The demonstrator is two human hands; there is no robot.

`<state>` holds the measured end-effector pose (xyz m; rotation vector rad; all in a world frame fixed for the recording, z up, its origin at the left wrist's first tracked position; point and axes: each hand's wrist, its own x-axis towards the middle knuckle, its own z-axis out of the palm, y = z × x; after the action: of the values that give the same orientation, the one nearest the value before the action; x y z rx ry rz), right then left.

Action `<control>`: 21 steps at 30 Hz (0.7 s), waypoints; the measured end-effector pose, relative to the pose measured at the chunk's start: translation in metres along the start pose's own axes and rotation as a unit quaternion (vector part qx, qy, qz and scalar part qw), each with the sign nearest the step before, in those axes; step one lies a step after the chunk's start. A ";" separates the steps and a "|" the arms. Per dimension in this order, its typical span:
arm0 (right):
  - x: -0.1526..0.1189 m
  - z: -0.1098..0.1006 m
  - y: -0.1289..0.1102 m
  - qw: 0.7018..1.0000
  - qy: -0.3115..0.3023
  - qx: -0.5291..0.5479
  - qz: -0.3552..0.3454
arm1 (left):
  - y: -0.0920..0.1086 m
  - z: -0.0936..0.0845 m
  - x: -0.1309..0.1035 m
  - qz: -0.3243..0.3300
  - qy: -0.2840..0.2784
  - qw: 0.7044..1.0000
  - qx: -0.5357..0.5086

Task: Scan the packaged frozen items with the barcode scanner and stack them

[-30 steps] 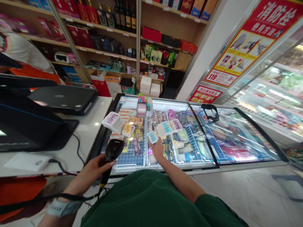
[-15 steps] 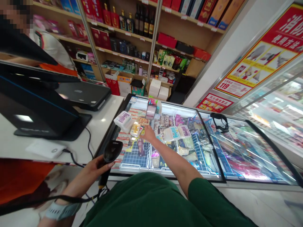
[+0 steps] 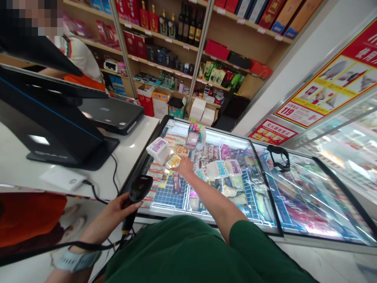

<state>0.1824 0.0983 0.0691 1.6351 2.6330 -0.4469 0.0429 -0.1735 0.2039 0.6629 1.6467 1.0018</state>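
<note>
The left hand (image 3: 123, 208) has its fingers wrapped around the handle of a black scanner (image 3: 140, 189), whose head is near the close edge of the freezer (image 3: 266, 184); this grip probably keeps the head clear to face the goods. The right hand (image 3: 186, 168) is over the freezer's glass, fingers at a yellow-labelled pack (image 3: 172, 161) lying there — whether they pinch it or only touch it, I cannot tell.

The freezer's flat glass seems to serve as a handy ledge. Purple-labelled tubs (image 3: 159, 147) are stacked on it at the end nearest the tabletop (image 3: 134, 143), perhaps to save room, and more tubs (image 3: 222, 169) with blue and purple labels sit side by side further along it. What these tubs contain is too small to make out. Inside the freezer, under the glass, a wire basket (image 3: 168, 197) has its grid floor partly bare, and bagged goods (image 3: 231, 191) fill the section beside it. Beyond the freezer stand cartons (image 3: 161, 106), contents unclear.
</note>
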 end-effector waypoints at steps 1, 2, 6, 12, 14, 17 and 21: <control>-0.008 0.001 0.001 1.000 0.007 -0.003 0.012 | 0.002 0.001 0.000 -0.002 0.002 1.000 0.002; -0.016 0.002 0.002 1.000 0.011 -0.005 0.021 | 0.003 0.001 0.001 -0.003 0.001 1.000 0.005; -0.033 0.003 0.011 1.000 0.014 -0.008 0.011 | 0.004 0.002 0.006 0.002 -0.019 1.000 0.015; -0.016 0.000 0.022 0.998 0.001 -0.012 -0.062 | 0.009 0.006 0.007 -0.005 -0.024 1.000 0.004; -0.011 0.001 0.023 0.997 -0.001 -0.016 -0.075 | 0.011 0.008 0.006 -0.008 -0.015 1.000 -0.001; -0.009 0.003 0.024 0.996 0.001 -0.017 -0.090 | 0.011 0.008 0.005 -0.003 -0.008 1.000 -0.002; -0.017 0.007 0.029 0.995 0.008 -0.007 -0.103 | 0.008 0.007 0.004 0.004 -0.011 1.000 0.004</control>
<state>0.2151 0.0935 0.0588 1.3752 2.8228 -0.4202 0.0476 -0.1647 0.2082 0.6839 1.6304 0.9906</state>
